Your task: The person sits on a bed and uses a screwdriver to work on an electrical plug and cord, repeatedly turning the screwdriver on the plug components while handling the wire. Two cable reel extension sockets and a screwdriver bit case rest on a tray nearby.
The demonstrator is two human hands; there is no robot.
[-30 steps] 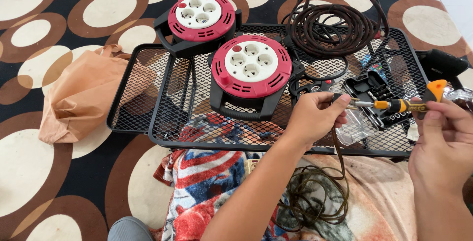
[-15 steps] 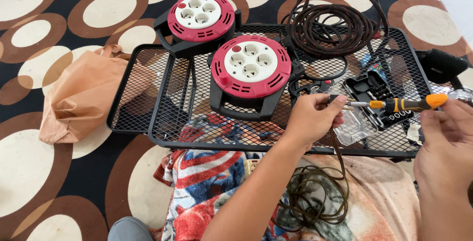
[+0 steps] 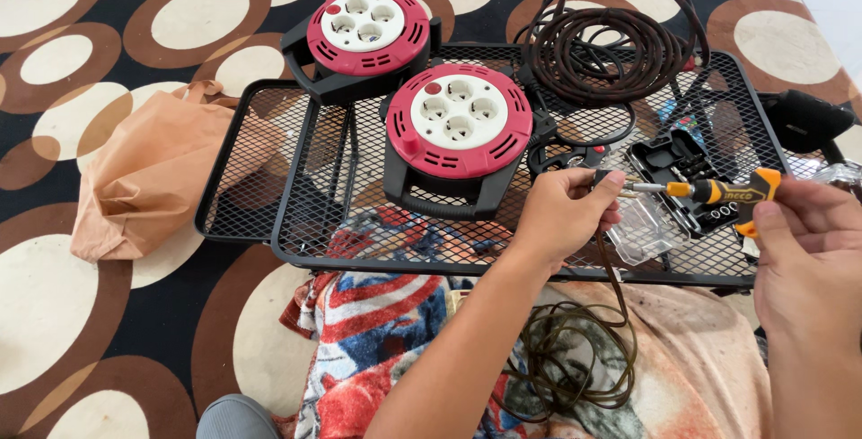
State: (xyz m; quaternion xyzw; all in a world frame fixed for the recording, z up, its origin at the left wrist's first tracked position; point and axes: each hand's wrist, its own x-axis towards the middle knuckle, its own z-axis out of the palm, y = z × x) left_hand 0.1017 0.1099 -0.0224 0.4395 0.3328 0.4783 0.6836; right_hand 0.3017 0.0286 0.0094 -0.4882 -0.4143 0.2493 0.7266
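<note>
**Two hands close in on one cable end**

Both hands now work over the near right part of the black wire-mesh rack [image 3: 269,223]. A second ago the right hand [image 3: 808,264] held the yellow-and-black screwdriver [image 3: 718,192] further right and lower; it has since levelled the tool and brought its metal tip up to the left hand [image 3: 561,215]. The left hand has hardly moved: its fingers [image 3: 603,189] are pinched shut on the end of the thin brown cable [image 3: 575,358], which trails down into a loose coil on the patterned cloth over the lap. The right-hand fingers are wrapped tight round the handle. Tip and cable end now look just about touching (the contact itself is too small to see).

Room is tight: a clear plastic lid [image 3: 642,232] and open black bit case [image 3: 687,174] sit just beside the tool, with the nearer red-and-white round socket reel [image 3: 458,125] close on the left. The rack's near edge runs under both wrists.
</note>
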